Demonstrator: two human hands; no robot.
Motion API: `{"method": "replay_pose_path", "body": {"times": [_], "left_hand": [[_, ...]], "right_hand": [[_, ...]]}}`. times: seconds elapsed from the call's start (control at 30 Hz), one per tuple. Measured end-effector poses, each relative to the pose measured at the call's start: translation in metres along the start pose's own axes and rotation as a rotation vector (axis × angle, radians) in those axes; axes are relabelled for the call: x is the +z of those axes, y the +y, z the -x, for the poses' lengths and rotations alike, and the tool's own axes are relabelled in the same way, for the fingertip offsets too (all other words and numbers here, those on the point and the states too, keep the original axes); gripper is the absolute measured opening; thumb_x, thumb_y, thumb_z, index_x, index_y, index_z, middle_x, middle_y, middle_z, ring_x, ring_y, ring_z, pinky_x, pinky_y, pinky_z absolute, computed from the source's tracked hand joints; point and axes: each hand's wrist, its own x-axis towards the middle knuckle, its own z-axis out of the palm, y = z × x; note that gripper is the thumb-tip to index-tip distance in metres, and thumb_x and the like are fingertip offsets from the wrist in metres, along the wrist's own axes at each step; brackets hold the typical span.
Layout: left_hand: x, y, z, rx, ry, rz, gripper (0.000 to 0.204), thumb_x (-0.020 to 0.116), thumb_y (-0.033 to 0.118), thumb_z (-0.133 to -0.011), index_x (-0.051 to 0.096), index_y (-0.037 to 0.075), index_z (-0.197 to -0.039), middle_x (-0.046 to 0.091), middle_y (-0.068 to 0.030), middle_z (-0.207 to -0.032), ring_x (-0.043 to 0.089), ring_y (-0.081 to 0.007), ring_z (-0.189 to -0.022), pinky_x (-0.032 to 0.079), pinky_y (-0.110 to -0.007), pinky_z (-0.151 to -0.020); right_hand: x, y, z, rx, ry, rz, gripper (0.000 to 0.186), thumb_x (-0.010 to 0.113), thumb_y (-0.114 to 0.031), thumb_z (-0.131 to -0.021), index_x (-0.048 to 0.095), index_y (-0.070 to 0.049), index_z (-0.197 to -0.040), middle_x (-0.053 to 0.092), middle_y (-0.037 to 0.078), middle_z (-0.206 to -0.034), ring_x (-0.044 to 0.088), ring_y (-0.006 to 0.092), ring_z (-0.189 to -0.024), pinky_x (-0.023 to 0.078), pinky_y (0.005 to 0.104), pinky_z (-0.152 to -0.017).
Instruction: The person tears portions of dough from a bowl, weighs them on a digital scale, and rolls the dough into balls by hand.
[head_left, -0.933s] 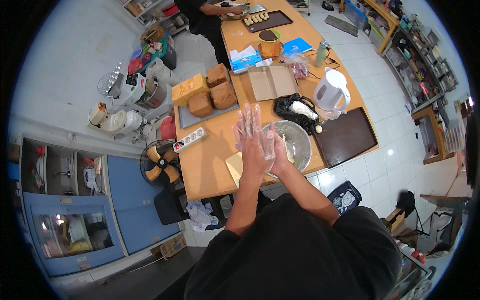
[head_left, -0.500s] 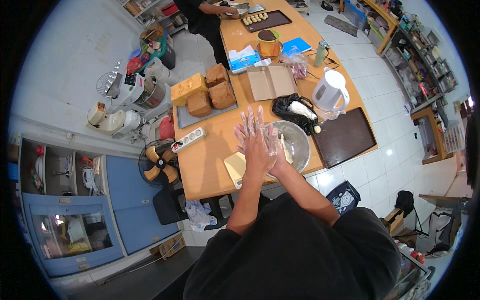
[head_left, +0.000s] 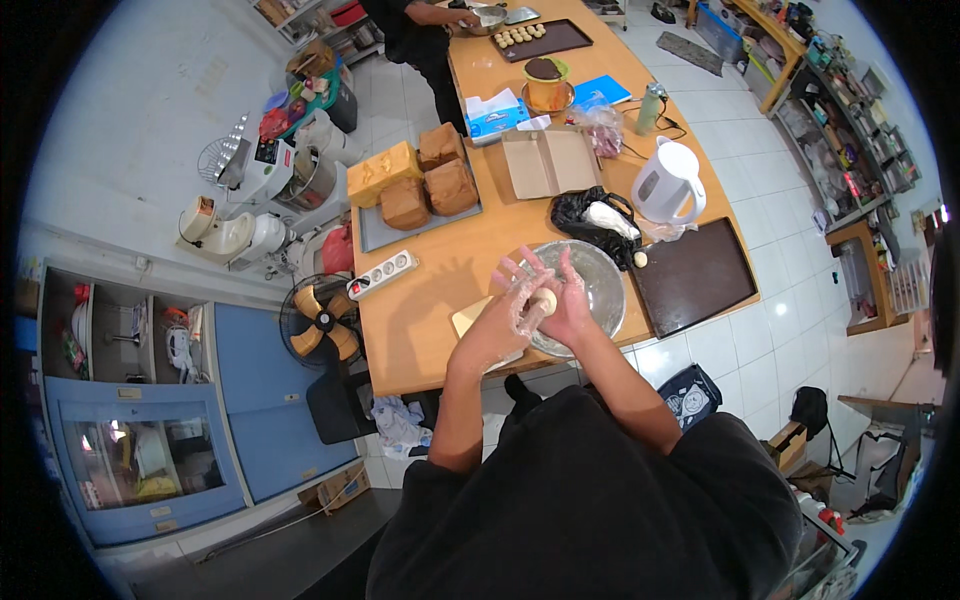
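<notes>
A small pale dough ball (head_left: 543, 301) sits between my two hands, above the near edge of the table. My left hand (head_left: 494, 325), coated with white flour or dough, curls its fingers and thumb about the ball. Behind it my right hand (head_left: 570, 308) cups the ball against its palm, its floury fingers partly stretched. Just beyond and right of the hands is a metal mixing bowl (head_left: 602, 285), partly covered by them. A pale flat rectangular thing (head_left: 470, 315) lies under my left hand, mostly hidden.
A dark baking tray (head_left: 695, 278) with one dough ball (head_left: 640, 259) at its edge lies to the right. Around stand a white kettle (head_left: 668, 182), black plastic bag (head_left: 590, 222), open cardboard box (head_left: 550, 162), loaves (head_left: 405, 203) and power strip (head_left: 382, 274). A co-worker (head_left: 420, 40) handles a far bowl.
My palms were pressed together with fingers pointing away; now they have parted and turned, showing the dough ball between them. The view has shifted slightly.
</notes>
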Motion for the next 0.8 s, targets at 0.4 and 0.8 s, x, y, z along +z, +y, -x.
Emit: {"method": "replay_pose_path", "body": {"times": [0.4, 0.8], "left_hand": [[0.01, -0.026, -0.004, 0.05, -0.09, -0.081, 0.049, 0.061, 0.012, -0.088, 0.047, 0.008, -0.134, 0.057, -0.0182, -0.123, 0.057, -0.0373, -0.11, 0.045, -0.041, -0.095], [0.018, -0.034, -0.011, -0.084, -0.076, 0.077, 0.051, 0.067, 0.003, -0.084, 0.052, 0.008, -0.132, 0.064, -0.01, -0.11, 0.061, -0.0201, -0.101, 0.05, -0.033, -0.086]], "right_hand": [[-0.026, -0.015, 0.007, 0.054, 0.149, 0.149, 0.089, 0.037, -0.075, -0.084, 0.02, -0.015, -0.148, 0.037, 0.015, -0.142, 0.041, 0.0369, -0.129, 0.033, 0.0549, -0.106], [-0.035, -0.031, 0.01, 0.107, 0.179, 0.22, 0.085, 0.033, -0.072, -0.087, 0.025, -0.012, -0.146, 0.042, 0.018, -0.136, 0.053, 0.0324, -0.112, 0.039, 0.0503, -0.101]]}}
